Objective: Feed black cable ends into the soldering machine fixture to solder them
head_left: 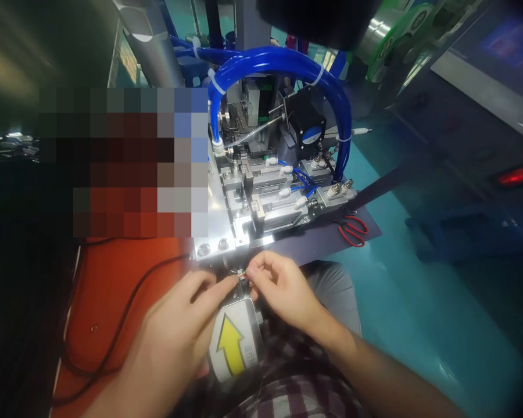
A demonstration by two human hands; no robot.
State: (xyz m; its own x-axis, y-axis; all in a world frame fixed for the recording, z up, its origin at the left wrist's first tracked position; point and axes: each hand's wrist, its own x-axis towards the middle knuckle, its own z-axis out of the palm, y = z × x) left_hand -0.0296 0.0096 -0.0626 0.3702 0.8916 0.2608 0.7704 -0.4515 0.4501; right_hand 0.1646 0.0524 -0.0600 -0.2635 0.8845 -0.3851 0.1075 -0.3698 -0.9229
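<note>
Teal floor (401, 290); right hand (283, 284) pinches small part (241, 274), half-open left hand (185, 307) touches it.

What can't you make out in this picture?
All in the head view:
- Small part: exact shape, too small and partly covered by fingertips of the left hand and right hand.
- Whatever lies behind the pixelated patch.
- Print beside the yellow arrow: too small.
- Screen: blurred.

An orange surface (157, 325) is lying at the left, and a black cable (128, 310) is curving over it. A dark grey plate (331, 242) is carrying metal machine parts (283, 213), and a red-handled tool (352, 241) is resting near its edge.
</note>
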